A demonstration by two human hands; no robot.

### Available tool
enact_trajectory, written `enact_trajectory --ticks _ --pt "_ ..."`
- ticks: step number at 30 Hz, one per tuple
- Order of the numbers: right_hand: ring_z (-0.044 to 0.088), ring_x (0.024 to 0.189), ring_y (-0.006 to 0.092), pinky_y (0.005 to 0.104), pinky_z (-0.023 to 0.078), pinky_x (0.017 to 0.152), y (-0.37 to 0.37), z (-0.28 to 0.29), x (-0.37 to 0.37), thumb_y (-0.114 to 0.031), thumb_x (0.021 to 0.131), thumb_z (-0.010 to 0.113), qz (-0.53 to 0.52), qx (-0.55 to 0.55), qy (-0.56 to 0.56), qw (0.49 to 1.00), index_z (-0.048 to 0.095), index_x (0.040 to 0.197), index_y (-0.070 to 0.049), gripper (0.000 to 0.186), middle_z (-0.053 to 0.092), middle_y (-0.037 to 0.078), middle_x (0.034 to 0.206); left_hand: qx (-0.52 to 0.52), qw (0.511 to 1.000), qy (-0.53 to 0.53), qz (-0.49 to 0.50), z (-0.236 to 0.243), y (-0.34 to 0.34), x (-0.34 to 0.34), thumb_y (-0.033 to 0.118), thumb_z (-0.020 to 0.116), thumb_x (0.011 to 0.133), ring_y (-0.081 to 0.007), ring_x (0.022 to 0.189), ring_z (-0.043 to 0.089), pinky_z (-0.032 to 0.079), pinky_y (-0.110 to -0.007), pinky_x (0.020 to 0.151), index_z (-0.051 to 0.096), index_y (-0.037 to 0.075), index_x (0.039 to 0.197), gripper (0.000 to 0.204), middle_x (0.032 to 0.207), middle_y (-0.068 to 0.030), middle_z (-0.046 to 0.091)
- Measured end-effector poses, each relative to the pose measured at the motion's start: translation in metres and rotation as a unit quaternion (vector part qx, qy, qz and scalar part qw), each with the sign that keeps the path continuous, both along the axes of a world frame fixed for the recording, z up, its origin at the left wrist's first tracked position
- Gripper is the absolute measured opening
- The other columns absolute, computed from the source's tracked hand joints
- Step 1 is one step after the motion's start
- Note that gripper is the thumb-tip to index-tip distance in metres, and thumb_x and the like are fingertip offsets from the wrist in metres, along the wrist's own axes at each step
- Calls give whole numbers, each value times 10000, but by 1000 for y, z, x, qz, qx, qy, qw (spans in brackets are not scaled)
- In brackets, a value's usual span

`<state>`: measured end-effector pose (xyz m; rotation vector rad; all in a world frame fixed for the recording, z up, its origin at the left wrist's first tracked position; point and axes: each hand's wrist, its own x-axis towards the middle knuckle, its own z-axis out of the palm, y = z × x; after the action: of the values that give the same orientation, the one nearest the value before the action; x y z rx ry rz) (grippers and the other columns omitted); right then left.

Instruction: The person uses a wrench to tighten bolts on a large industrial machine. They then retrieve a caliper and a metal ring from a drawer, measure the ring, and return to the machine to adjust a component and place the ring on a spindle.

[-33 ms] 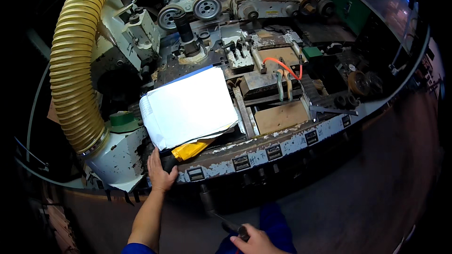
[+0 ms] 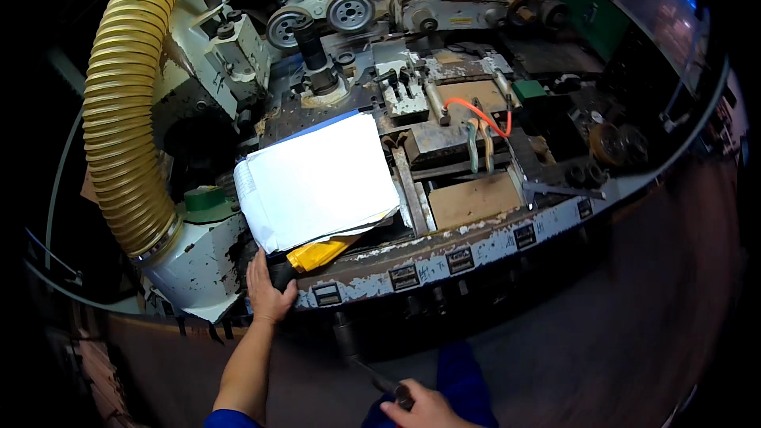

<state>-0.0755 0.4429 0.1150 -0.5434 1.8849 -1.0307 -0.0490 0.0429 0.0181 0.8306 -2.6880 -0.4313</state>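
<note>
My left hand rests at the front edge of the machine, its fingers stretched out and the thumb apart. Between thumb and fingers lies a black rounded part, which the hand touches; I cannot make out a grip on it. Beside this a yellow object sticks out from under a stack of white papers. Below the machine's edge my right hand is closed on a dark crank-like handle. From the handle a thin metal arm runs up to a cylindrical fitting.
A ribbed yellow hose rises at the left, near a green tape roll. Pliers, an orange air tube and a metal square lie on the machine bed. Rollers stand behind.
My right hand and the handle have shifted slightly to the left and down. The left hand stays at the same place on the machine.
</note>
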Motion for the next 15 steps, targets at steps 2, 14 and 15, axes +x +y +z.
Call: enact_trajectory --ticks 2,14,15 --pt "717 916 402 472 566 815 5 -8 -23 -408 770 822 54 1 -36 998 454 1414 -57 820 726 201 1001 -13 1000 -9 5 -4 1 1 283 775 745 -471 1423 388 284 -519 1227 279 35 1608 1026 1559 -239 424" --pt "706 998 410 486 560 872 -15 -39 -120 -527 737 854 313 -24 -171 934 359 1528 -79 1036 724 207 1080 -68 993 -87 32 -5 9 1 239 726 726 -485 1411 418 329 -523 1206 300 -16 1588 994 1545 -273 437" --pt "696 1043 419 489 554 896 -20 -39 -124 -528 735 855 324 -27 -175 930 344 1537 -76 1053 718 218 1125 -72 993 -87 28 -6 8 -1 242 723 728 -485 1410 420 329 -524 1205 299 -18 1588 993 1546 -274 436"
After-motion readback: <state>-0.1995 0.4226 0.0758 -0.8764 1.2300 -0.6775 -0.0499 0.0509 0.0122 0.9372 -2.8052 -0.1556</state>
